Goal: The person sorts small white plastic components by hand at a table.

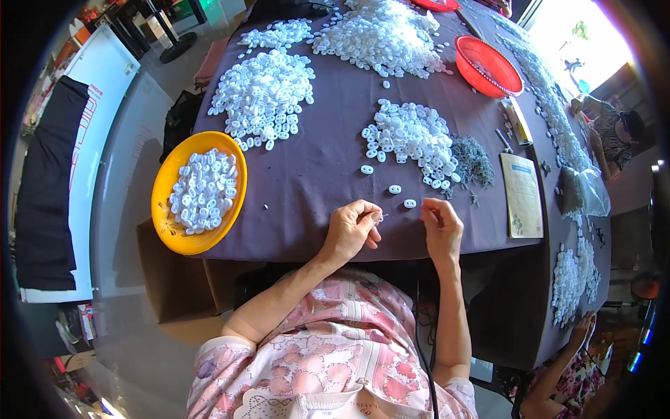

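Glaring daylight comes through a bright opening (583, 35) at two o'clock. A dark cloth-covered table (317, 164) fills the middle. Over at nine I see glossy grey floor (125, 244) and a white panel (106, 73) draped with black cloth (52, 188); between ten and eleven, a black stand's round base (178, 47).

Plate (163, 204) is parked at the table's (300, 181) near left corner, pieces (204, 192) heaped in it. Behind that the left pile (264, 94) is dumped, with the back pile (384, 38) spread further right and back, flanked on its right by a basket (469, 68). Near pile's (408, 136) plonked in front of the back pile, bits (473, 160) bunched up on its right. Notebook's (522, 199) laid right of those, by the near edge. A few loose pieces (395, 189) are scattered between near pile and hands (352, 229).
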`<act>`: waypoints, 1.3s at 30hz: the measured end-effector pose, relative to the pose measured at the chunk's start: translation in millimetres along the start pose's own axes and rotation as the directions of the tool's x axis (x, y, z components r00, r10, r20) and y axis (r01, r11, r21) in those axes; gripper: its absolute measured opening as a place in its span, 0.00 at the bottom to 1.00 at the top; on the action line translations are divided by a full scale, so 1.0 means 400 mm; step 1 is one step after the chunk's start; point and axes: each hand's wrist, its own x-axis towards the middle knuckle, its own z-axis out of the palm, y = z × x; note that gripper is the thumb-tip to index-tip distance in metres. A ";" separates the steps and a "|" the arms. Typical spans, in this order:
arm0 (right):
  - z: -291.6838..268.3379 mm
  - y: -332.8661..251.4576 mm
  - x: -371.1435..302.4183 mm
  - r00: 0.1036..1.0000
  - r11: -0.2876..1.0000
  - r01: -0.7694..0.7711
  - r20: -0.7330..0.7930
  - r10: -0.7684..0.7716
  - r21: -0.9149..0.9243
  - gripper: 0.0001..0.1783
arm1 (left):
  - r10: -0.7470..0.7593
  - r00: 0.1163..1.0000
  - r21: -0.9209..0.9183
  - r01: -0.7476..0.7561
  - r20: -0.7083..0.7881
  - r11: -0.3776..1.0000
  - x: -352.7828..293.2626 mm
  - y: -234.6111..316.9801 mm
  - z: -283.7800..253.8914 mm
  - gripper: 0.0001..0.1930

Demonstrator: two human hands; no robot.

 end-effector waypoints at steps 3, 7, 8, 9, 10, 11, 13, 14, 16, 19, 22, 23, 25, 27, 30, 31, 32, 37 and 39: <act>-0.013 -0.020 0.015 0.994 0.984 0.106 0.036 -0.102 -0.140 0.07 | -0.003 1.000 0.002 0.003 0.013 1.000 0.001 0.004 -0.003 0.06; 0.008 -0.037 0.028 0.981 0.928 0.190 0.096 -0.168 -0.319 0.07 | 0.004 1.000 -0.017 -0.004 0.018 1.000 0.001 0.006 -0.004 0.06; 0.017 -0.040 0.031 0.983 0.896 0.180 0.105 -0.150 -0.406 0.08 | -0.007 1.000 -0.026 0.008 0.023 1.000 -0.001 0.007 -0.006 0.06; 0.022 -0.040 0.033 0.982 0.897 0.186 0.111 -0.155 -0.401 0.08 | -0.018 0.999 -0.035 0.019 0.028 0.999 -0.002 0.007 -0.008 0.06; 0.027 -0.039 0.036 0.976 0.885 0.208 0.142 -0.163 -0.417 0.08 | -0.027 0.999 -0.069 0.029 0.028 0.997 -0.001 0.007 -0.011 0.06; 0.024 -0.037 0.037 0.971 0.870 0.226 0.170 -0.167 -0.437 0.08 | -0.025 0.999 -0.072 0.027 0.027 0.997 0.000 0.007 -0.011 0.06; 0.024 -0.036 0.035 0.965 0.854 0.246 0.198 -0.171 -0.459 0.08 | -0.026 0.999 -0.090 0.029 0.031 0.996 0.002 0.006 -0.013 0.06; 0.028 -0.036 0.032 0.972 0.907 0.216 0.164 -0.166 -0.362 0.07 | -0.025 0.999 -0.091 0.027 0.028 0.995 0.002 0.004 -0.014 0.06; 0.041 -0.037 0.022 0.978 0.948 0.188 0.134 -0.158 -0.259 0.07 | -0.032 0.999 -0.101 0.034 0.016 0.994 0.001 0.000 -0.015 0.06; 0.068 -0.036 -0.002 0.959 0.864 -0.283 0.139 0.247 0.416 0.05 | -0.038 0.999 -0.059 0.038 0.005 0.998 0.000 0.012 -0.011 0.06; 0.097 -0.047 -0.014 0.953 0.813 -0.302 0.125 0.277 0.497 0.06 | -0.031 0.999 -0.064 0.031 -0.006 0.997 0.004 0.000 -0.011 0.07; 0.098 -0.047 -0.015 0.952 0.812 -0.303 0.124 0.279 0.499 0.06 | -0.033 0.999 -0.061 0.033 -0.004 0.998 0.004 0.002 -0.010 0.07; 0.098 -0.048 -0.015 0.955 0.825 -0.295 0.146 0.257 0.481 0.06 | -0.036 0.999 -0.058 0.036 -0.003 0.998 0.004 0.007 -0.009 0.07; 0.099 -0.049 -0.017 0.958 0.838 -0.285 0.149 0.243 0.465 0.06 | -0.040 0.999 -0.049 0.040 -0.004 0.998 0.004 0.007 -0.009 0.07; 0.100 -0.044 -0.021 0.964 0.866 -0.262 0.156 0.214 0.426 0.07 | -0.043 0.999 -0.031 0.043 -0.001 0.999 0.003 0.009 -0.007 0.07; 0.100 -0.042 -0.023 0.966 0.880 -0.250 0.163 0.199 0.404 0.07 | -0.041 0.999 -0.022 0.041 -0.001 0.999 0.003 0.010 -0.006 0.06; 0.099 -0.044 -0.023 0.966 0.879 -0.249 0.162 0.200 0.406 0.07 | -0.042 0.999 -0.020 0.042 0.001 0.999 0.004 0.009 -0.007 0.06; 0.100 -0.044 -0.025 0.966 0.874 -0.244 0.189 0.178 0.421 0.08 | -0.014 1.000 -0.028 0.014 -0.009 1.000 0.002 0.001 -0.010 0.06; 0.097 -0.048 -0.024 0.971 0.885 -0.219 0.181 0.156 0.410 0.08 | -0.007 1.000 -0.038 0.006 -0.011 0.999 -0.002 0.001 -0.011 0.05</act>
